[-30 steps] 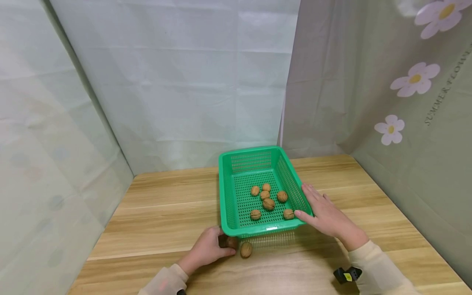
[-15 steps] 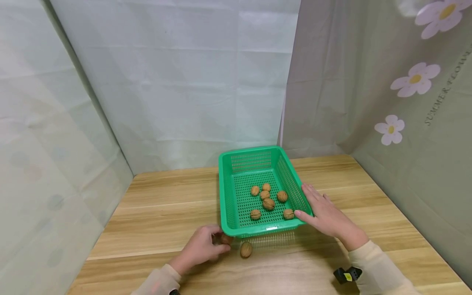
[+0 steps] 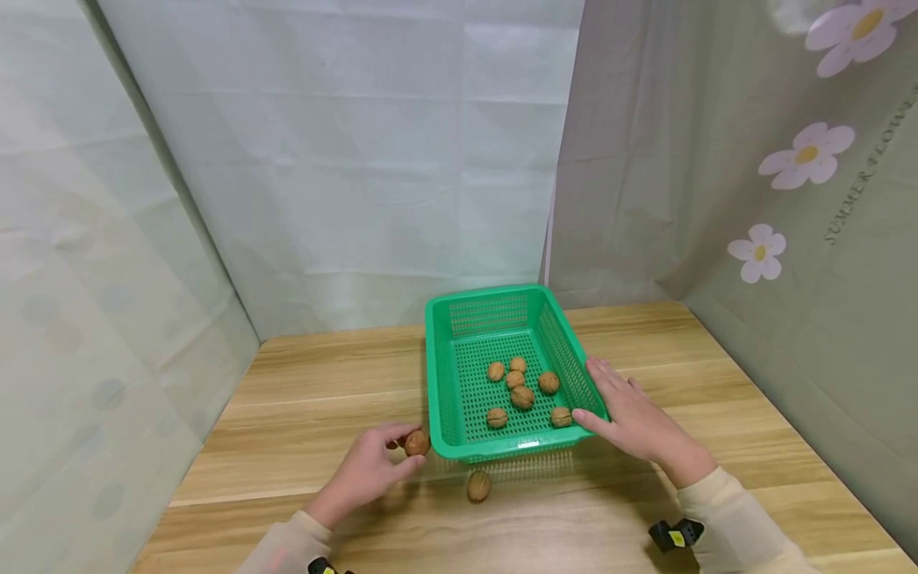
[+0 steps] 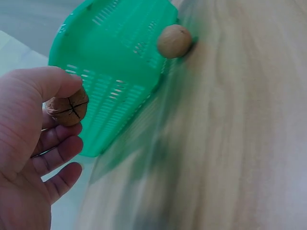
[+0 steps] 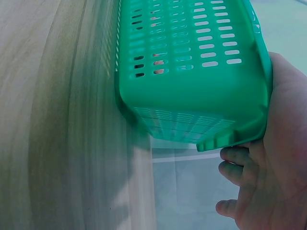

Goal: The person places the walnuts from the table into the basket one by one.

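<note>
Just left of the near left corner of the green basket [image 3: 446,449], my left hand [image 3: 367,472] pinches a walnut [image 3: 417,443] between thumb and fingers. The left wrist view shows dark crossing lines on this walnut [image 4: 71,108] and the other fingers loosely bent below it. Another walnut [image 3: 478,485] lies on the table in front of the basket. My right hand [image 3: 641,421] rests on the basket's near right corner, fingers extended along the right rim and thumb over the edge. Several walnuts, one large [image 3: 522,397], sit on the perforated basket floor.
The wooden table [image 3: 323,399] carries the basket near its back edge. Pale cloth [image 3: 344,175] hangs behind and at the left. A flower-printed curtain [image 3: 717,159] stands along the right side. Black devices [image 3: 676,535] are worn at both wrists.
My left hand has moved left and slightly away from me, bringing its walnut out from beside the basket's near edge. The right hand, basket and other walnuts stay in place.
</note>
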Available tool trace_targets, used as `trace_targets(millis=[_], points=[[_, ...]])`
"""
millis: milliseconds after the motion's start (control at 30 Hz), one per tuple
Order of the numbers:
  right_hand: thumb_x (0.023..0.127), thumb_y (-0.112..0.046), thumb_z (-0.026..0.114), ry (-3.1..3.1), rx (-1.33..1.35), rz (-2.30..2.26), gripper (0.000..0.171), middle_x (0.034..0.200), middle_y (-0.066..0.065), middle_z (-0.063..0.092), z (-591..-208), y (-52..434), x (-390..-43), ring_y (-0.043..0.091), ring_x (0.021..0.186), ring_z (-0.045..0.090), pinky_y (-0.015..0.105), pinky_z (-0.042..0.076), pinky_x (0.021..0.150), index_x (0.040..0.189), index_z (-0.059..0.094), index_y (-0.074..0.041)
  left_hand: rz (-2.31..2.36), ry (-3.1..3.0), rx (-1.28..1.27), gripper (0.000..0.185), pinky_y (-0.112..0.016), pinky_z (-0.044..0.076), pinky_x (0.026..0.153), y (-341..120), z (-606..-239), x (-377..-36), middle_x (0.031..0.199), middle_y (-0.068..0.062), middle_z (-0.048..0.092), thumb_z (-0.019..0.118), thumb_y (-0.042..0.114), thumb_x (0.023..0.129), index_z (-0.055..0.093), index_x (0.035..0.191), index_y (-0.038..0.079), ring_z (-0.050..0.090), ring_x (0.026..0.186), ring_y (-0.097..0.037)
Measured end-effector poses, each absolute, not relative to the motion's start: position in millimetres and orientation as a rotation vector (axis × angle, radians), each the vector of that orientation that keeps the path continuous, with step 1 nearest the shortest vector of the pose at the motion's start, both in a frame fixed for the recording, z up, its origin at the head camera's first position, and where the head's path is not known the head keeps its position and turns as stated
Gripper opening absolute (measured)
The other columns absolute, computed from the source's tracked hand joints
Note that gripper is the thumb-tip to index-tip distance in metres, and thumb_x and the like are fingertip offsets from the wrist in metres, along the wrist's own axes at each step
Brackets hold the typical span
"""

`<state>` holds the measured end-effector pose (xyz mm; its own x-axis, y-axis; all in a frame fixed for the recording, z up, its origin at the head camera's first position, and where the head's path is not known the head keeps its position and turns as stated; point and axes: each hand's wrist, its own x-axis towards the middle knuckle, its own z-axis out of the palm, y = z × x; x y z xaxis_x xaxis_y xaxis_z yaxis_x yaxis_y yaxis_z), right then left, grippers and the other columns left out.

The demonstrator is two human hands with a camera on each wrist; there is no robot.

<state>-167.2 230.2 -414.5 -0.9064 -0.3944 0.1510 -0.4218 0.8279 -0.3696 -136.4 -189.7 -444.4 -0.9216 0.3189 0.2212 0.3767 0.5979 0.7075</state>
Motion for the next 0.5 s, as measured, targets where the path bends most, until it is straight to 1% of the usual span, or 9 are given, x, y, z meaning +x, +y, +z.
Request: trace_targets(millis=[100,167,267,500], points=[[0.094,-0.061,0.046,-2.945,0.656,0.621,0.09,0.158,0.015,0.015,-414,230,-167,0.034,0.145,0.011,0.065,0.013,0.109,0.154,0.013,-0.003,-1.246,-2.73,-0.575,0.045,-0.043,0.053,0.081,-192,-440,-137,0.107,0.005,0.067,0.08,0.017,0.079,0.067,0.119,0.003,0.062,0.091,-0.008],[0.094,-0.061,0.046,-2.947,0.655,0.623,0.09,0.159,0.014,0.015,-414,230,-167,0.034,0.145,0.011,0.065,0.013,0.109,0.154,0.012,-0.003,-1.243,-2.717,-0.57,0.045,-0.044,0.053,0.08,-193,-437,-137,0.107,0.004,0.067,0.08,0.017,0.079,0.068,0.12,0.003,0.062,0.091,-0.008],[0.094,-0.06,0.046,-2.95,0.656,0.627,0.089,0.159,0.013,0.014,-414,230,-167,0.034,0.145,0.011,0.065,0.013,0.109,0.154,0.012,-0.004,-1.223,-2.688,-0.579,0.044,-0.044,0.053,0.08,-194,-432,-137,0.104,0.005,0.067,0.08,0.016,0.078,0.068,0.119,0.004,0.062,0.09,-0.007],[0.094,-0.06,0.046,-2.946,0.654,0.623,0.089,0.159,0.013,0.015,-414,230,-168,0.033,0.145,0.011,0.065,0.013,0.109,0.154,0.012,-0.003,-1.184,-2.617,-0.606,0.042,-0.031,0.053,0.077,-196,-419,-136,0.105,0.006,0.066,0.08,0.015,0.079,0.068,0.119,0.008,0.061,0.089,-0.006]])
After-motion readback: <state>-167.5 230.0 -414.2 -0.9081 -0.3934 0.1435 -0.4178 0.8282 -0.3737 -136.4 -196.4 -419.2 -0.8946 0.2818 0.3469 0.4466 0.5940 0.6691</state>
